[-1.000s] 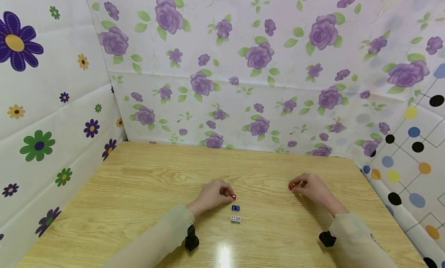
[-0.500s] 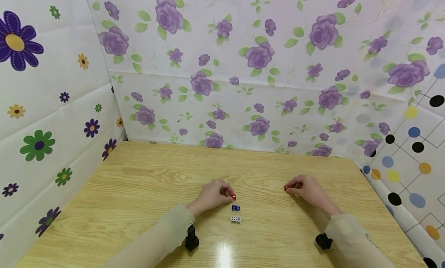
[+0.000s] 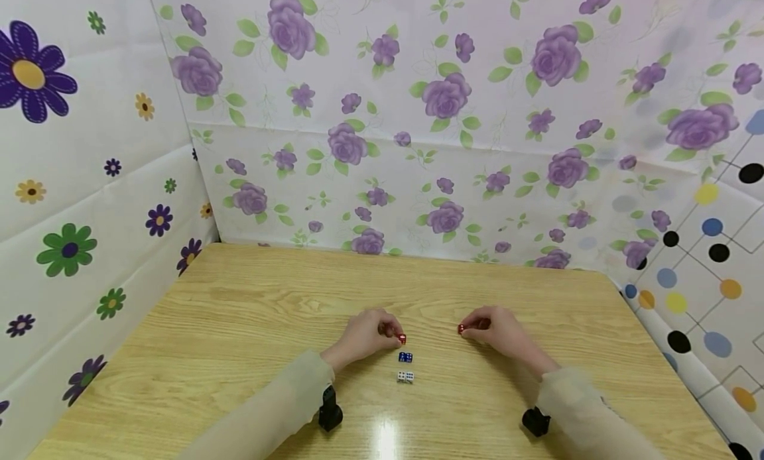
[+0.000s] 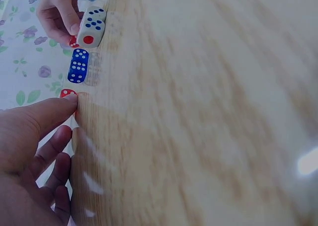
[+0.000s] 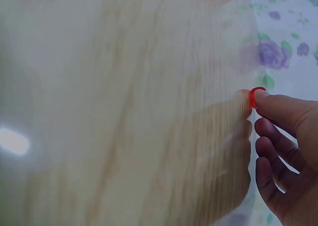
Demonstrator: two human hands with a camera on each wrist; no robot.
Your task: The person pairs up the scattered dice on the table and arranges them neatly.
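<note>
My left hand pinches a red die between thumb and fingertips, just behind the blue dice. To its right, my right hand pinches a second red die low over the table. Two blue dice sit side by side in front of the left die. Nearer to me stands a pair of white dice, also side by side. In the left wrist view the left thumb covers part of its red die. The right thumb hides much of the other red die in the right wrist view.
A wooden table lies under everything. Behind it hangs a cloth with purple roses, with patterned cloths at both sides. Black wrist cameras are strapped beneath both sleeves.
My right hand has moved left across the table with its red die, closer to my left hand. The left hand, the blue dice and the white dice have stayed in place.
</note>
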